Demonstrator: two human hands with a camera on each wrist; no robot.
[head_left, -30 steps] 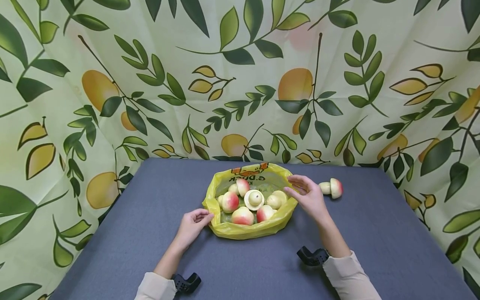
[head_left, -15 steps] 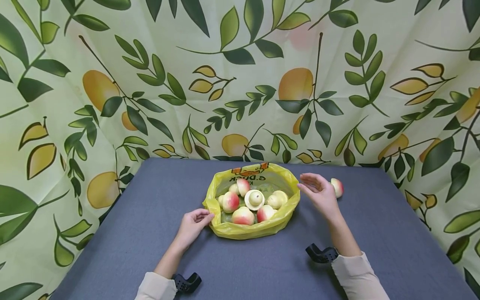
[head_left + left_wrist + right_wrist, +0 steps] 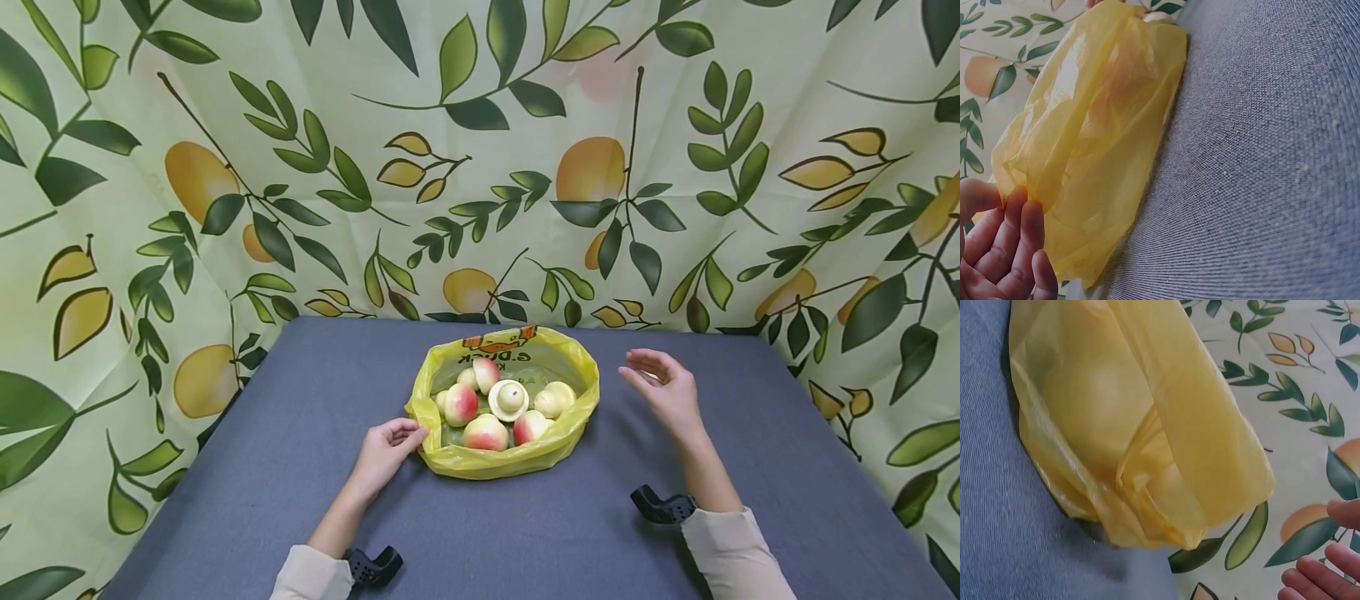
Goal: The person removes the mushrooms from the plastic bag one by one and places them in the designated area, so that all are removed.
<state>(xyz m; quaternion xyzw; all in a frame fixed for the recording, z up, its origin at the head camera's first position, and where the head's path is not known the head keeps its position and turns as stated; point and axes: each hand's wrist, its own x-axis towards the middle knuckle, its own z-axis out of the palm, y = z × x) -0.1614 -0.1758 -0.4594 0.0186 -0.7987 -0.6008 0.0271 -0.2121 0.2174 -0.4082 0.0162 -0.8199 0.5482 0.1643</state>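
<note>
A yellow plastic bag with its rim folded outward stands open on the table. Inside lie several toy mushrooms with cream stems and caps blushed red, among them one mushroom near the front and another stem-up in the middle. At the bag's left side, my left hand pinches the rim between thumb and fingertips; the left wrist view shows this hand at the bag's edge. My right hand is held in the air right of the bag, fingers loosely bent, holding nothing.
The grey-blue cloth-covered table extends around the bag. Behind it and on both sides hangs a curtain printed with leaves and fruit. Each wrist wears a black camera mount.
My right hand has let go of the bag's right rim and moved away to the right, now covering the loose mushroom that lay there. The left hand has stayed in place.
</note>
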